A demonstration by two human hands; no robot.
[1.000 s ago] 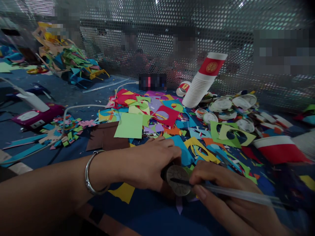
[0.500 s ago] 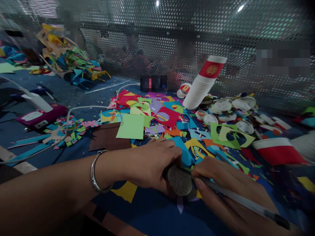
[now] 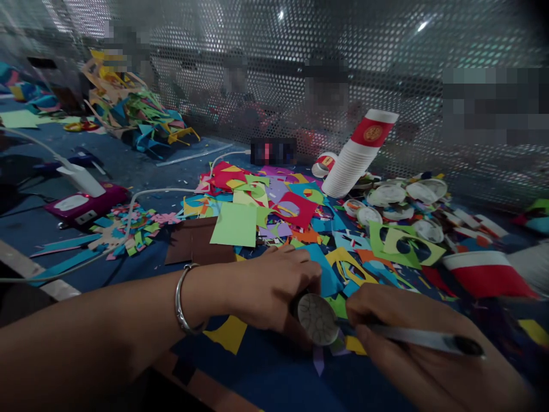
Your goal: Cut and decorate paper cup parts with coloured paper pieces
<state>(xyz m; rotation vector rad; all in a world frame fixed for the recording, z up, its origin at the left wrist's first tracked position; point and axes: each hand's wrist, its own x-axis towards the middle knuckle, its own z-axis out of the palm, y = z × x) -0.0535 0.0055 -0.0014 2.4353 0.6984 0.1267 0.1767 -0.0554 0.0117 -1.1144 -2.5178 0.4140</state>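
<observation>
My left hand [image 3: 274,289], with a silver bangle [image 3: 182,306] at the wrist, is closed around a small round piece [image 3: 318,319] that looks like a cut-off paper cup base. Dark lines in a shell-like pattern cover its pale face, which is turned towards me. My right hand [image 3: 412,355] grips a pen [image 3: 422,336] with a clear barrel and a dark end. The pen's tip points at the right edge of the round piece; whether it touches cannot be made out. Beneath and beside the hands lie a yellow paper scrap [image 3: 229,335] and a purple strip [image 3: 318,361].
Coloured paper scraps [image 3: 295,209] spread across the blue table. A leaning stack of paper cups [image 3: 358,157] stands behind, beside several cut cup bases [image 3: 388,191]. On the left sit a purple power socket [image 3: 86,203] and a white cable [image 3: 165,190]. Perforated metal [image 3: 184,74] closes the back.
The pen has swung to a more level angle, and my right hand has shifted slightly down and right. The left hand keeps its hold on the round piece. My view has turned slightly left.
</observation>
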